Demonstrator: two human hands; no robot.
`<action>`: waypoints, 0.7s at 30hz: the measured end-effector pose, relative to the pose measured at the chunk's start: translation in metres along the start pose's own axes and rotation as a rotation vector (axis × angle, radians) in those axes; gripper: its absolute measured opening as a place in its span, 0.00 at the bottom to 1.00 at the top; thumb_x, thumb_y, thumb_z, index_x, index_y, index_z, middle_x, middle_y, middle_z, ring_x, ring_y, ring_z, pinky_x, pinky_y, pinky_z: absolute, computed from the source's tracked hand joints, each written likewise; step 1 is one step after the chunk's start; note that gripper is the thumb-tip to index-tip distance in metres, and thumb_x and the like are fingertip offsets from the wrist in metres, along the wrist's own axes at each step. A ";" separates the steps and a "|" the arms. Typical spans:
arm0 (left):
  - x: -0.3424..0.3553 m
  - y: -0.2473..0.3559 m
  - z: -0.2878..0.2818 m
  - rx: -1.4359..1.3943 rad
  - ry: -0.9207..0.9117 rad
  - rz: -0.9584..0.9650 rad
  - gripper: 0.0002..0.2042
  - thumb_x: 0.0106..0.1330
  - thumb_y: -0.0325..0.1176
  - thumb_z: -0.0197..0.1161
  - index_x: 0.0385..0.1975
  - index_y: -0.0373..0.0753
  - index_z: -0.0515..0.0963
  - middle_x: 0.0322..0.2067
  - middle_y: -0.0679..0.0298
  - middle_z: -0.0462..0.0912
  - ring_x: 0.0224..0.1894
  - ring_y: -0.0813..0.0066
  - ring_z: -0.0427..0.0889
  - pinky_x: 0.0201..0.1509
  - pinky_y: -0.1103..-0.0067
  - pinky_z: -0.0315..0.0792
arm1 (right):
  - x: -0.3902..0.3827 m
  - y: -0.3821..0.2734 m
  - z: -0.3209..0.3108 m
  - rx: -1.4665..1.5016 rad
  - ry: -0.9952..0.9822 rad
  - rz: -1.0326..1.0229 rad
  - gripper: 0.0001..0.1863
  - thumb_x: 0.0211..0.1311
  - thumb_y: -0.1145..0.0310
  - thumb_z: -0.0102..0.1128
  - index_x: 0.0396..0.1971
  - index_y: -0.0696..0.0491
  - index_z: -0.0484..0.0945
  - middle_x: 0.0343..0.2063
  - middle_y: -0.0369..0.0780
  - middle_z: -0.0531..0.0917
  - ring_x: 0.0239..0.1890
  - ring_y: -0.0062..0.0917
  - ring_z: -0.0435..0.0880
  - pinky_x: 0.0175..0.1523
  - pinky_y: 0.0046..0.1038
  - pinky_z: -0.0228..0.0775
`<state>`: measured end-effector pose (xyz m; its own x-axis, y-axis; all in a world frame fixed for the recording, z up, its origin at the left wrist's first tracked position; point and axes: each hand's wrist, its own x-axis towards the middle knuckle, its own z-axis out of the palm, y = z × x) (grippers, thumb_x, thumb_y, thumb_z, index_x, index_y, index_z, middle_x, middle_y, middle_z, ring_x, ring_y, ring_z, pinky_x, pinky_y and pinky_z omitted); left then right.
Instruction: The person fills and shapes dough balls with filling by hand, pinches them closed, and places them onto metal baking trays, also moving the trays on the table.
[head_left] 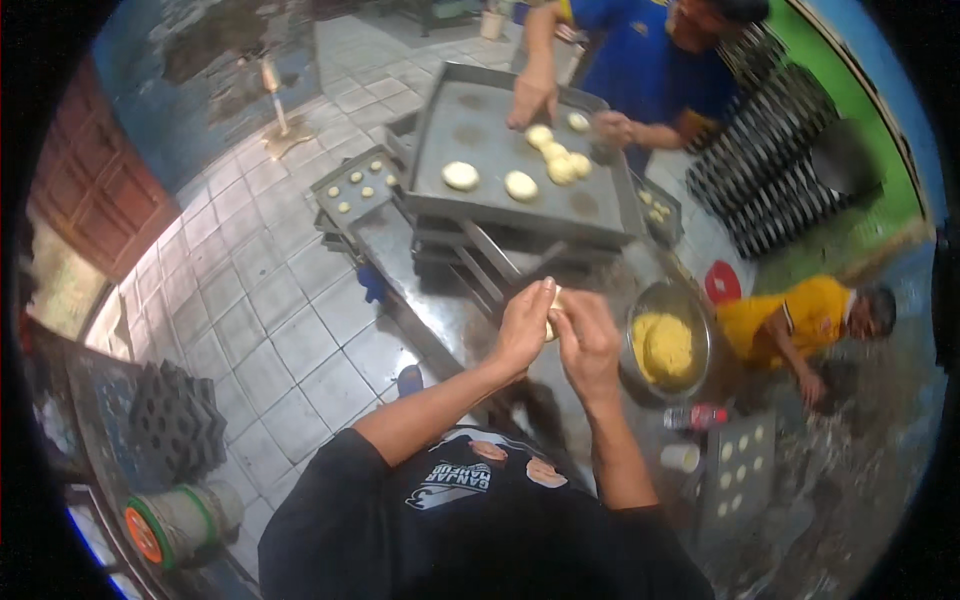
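A small piece of pale dough (552,328) is pinched between my two hands in front of my chest. My left hand (522,325) has its fingers closed round one side of it. The fingers of my right hand (590,345), a little blurred, press on it from the other side; part of the dough is hidden. Just beyond my hands stands a big grey metal tray (490,120) holding several round dough balls (521,185). Some of the dough pieces (562,168) sit bunched together. To the right of my hands rests a metal bowl (634,385) of yellow filling (662,347).
Across the tray, a person in blue (650,75) reaches over the dough. Another person in yellow (790,320) is at the right. Stacked dark moulds (765,150) rise at the far right. A bottle (695,417), a cup (680,458) and a smaller tray (738,500) lie nearby.
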<state>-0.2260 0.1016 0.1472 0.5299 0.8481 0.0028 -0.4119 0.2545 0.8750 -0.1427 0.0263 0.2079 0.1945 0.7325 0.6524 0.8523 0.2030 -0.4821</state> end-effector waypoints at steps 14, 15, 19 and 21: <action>-0.091 -0.131 0.098 0.012 -0.022 -0.439 0.21 0.78 0.46 0.55 0.57 0.35 0.73 0.36 0.65 0.79 0.38 0.78 0.77 0.42 0.80 0.73 | -0.176 0.065 -0.101 0.663 0.442 0.936 0.25 0.73 0.68 0.59 0.64 0.62 0.67 0.35 0.42 0.85 0.35 0.18 0.84 0.41 0.23 0.78; -0.087 -0.163 0.067 0.209 -0.153 -0.495 0.27 0.77 0.45 0.58 0.66 0.35 0.63 0.44 0.59 0.79 0.43 0.71 0.79 0.47 0.75 0.76 | -0.177 0.071 -0.098 0.669 0.442 0.939 0.25 0.73 0.68 0.59 0.64 0.62 0.67 0.35 0.42 0.85 0.35 0.18 0.84 0.41 0.23 0.78; -0.085 -0.203 0.044 0.588 -0.594 -0.387 0.22 0.70 0.24 0.54 0.64 0.33 0.68 0.53 0.55 0.79 0.55 0.65 0.79 0.60 0.70 0.74 | -0.229 0.130 -0.062 -0.090 -0.070 0.393 0.14 0.73 0.66 0.53 0.50 0.57 0.80 0.39 0.46 0.85 0.41 0.35 0.84 0.49 0.39 0.77; -0.073 -0.177 0.070 0.539 -0.476 -0.613 0.19 0.67 0.20 0.55 0.59 0.33 0.72 0.54 0.58 0.80 0.55 0.68 0.80 0.62 0.74 0.72 | -0.200 0.150 -0.083 0.004 -0.225 0.405 0.13 0.73 0.64 0.54 0.41 0.57 0.83 0.40 0.46 0.85 0.43 0.40 0.81 0.52 0.44 0.73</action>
<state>-0.1398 -0.0378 0.0256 0.8363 0.3288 -0.4386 0.3739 0.2429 0.8951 -0.0138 -0.1437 0.0534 0.4010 0.8758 0.2685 0.7275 -0.1263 -0.6744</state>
